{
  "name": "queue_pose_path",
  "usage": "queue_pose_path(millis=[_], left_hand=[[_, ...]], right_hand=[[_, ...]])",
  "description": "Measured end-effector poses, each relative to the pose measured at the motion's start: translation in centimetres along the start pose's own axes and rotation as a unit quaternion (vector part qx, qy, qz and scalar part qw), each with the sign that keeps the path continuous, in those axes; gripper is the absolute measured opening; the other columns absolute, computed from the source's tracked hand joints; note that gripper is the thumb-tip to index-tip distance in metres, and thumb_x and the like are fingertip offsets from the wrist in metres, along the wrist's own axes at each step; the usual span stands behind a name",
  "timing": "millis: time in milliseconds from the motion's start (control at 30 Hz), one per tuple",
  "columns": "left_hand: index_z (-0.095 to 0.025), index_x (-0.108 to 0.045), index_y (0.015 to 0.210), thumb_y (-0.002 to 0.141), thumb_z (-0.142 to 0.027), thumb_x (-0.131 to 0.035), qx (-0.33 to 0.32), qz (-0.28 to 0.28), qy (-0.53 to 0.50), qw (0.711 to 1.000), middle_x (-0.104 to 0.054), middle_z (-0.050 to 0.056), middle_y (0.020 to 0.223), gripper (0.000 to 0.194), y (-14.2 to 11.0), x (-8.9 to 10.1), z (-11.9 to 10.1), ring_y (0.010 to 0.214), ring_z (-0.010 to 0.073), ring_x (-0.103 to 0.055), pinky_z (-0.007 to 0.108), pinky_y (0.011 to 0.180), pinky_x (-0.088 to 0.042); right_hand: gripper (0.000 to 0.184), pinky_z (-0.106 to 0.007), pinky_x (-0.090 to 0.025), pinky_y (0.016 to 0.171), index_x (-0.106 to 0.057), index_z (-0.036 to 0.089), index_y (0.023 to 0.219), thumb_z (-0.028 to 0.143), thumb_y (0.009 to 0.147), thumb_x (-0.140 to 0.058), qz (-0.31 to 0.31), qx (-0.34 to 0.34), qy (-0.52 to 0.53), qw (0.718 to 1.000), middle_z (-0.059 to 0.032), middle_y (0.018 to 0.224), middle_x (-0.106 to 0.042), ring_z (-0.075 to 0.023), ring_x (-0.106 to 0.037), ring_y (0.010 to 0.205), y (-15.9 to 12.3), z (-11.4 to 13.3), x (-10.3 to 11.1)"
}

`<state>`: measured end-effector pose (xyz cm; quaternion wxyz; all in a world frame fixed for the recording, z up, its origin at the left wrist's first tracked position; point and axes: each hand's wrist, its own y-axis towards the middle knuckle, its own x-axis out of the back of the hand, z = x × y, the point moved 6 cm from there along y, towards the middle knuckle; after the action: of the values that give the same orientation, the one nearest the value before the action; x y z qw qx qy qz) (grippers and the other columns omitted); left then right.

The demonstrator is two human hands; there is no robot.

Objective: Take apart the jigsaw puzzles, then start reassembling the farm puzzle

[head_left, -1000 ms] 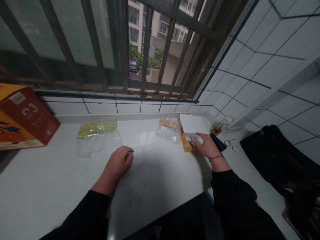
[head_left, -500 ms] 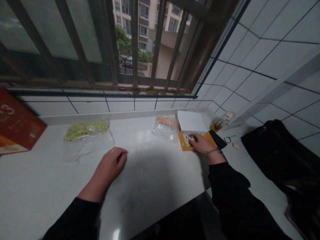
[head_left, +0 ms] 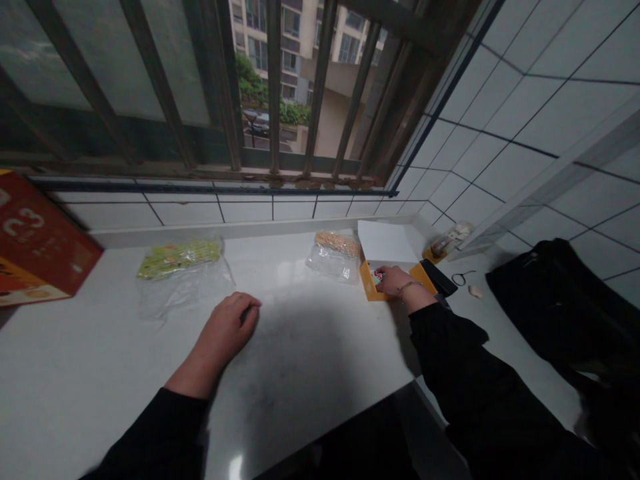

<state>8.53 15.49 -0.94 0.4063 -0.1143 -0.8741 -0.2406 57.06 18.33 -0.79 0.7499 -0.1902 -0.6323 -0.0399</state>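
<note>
My right hand point(head_left: 394, 280) reaches down into a yellow box point(head_left: 369, 285) whose white lid point(head_left: 387, 241) stands open behind it. A small colourful printed packet point(head_left: 376, 277) shows at its fingertips; the back of the hand hides whether the fingers grip it. My left hand point(head_left: 234, 323) rests on the white counter point(head_left: 300, 373), closed in a loose curl with nothing visible in it. Left of the box lies a clear bag holding orange-brown pieces point(head_left: 337, 244). Farther left, beyond my left hand, is a clear plastic bag with a green printed part point(head_left: 180, 258).
A red carton point(head_left: 45, 247) stands at the far left. Right of the yellow box lie a black flat object point(head_left: 437, 277), a thin black loop point(head_left: 459, 279) and a black bag point(head_left: 550, 300). A jar-like container point(head_left: 447, 241) stands in the corner. A barred window rises behind the counter.
My right hand has moved slightly left and deeper into the yellow box, covering more of its contents. The left hand stays resting on the counter. The view has shifted slightly.
</note>
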Motion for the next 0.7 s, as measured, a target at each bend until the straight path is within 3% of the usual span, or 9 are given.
queue_pose_path(millis=[100,267,367,700], left_hand=[[-0.023,-0.071,0.098,0.101,-0.032,-0.052,0.0,0.001,-0.003,1.0,-0.075,0.01,0.101,0.021,-0.1,-0.1,0.0,0.099,0.0289,-0.069,0.047,0.094,-0.056],[-0.022,-0.07,0.096,0.101,-0.03,-0.052,-0.001,0.01,0.004,1.0,-0.075,0.011,0.101,0.021,-0.2,-0.1,0.0,0.1,0.0294,-0.068,0.047,0.092,-0.055],[-0.022,-0.07,0.099,0.1,-0.028,-0.053,0.003,0.007,0.002,1.0,-0.074,0.011,0.102,0.019,-0.2,-0.3,0.2,0.1,0.0288,-0.068,0.046,0.093,-0.054],[-0.019,-0.073,0.109,0.096,-0.025,-0.057,0.032,-0.027,0.02,0.999,-0.07,0.013,0.117,0.022,-0.8,-1.0,1.4,0.113,0.0321,-0.064,0.051,0.104,-0.053]], right_hand=[[0.049,-0.035,-0.059,0.093,-0.084,0.02,0.12,0.026,0.071,-0.089,0.0,-0.003,0.003,1.0,-0.013,0.113,-0.082,-0.0289,-0.077,0.103,0.4,-0.2,0.1],[0.057,-0.033,-0.059,0.087,-0.08,0.018,0.128,0.029,0.074,-0.09,-0.021,-0.009,0.028,0.999,-0.011,0.112,-0.082,-0.0252,-0.077,0.096,0.7,-1.4,0.4],[0.053,-0.032,-0.059,0.088,-0.081,0.017,0.123,0.03,0.072,-0.092,-0.035,-0.008,0.042,0.998,-0.009,0.108,-0.082,-0.0241,-0.076,0.097,1.2,-2.0,0.7],[0.042,-0.035,-0.059,0.087,-0.084,0.016,0.11,0.032,0.073,-0.092,-0.077,-0.01,0.064,0.995,-0.0123,0.103,-0.083,-0.0271,-0.076,0.094,3.6,-2.6,2.4]])
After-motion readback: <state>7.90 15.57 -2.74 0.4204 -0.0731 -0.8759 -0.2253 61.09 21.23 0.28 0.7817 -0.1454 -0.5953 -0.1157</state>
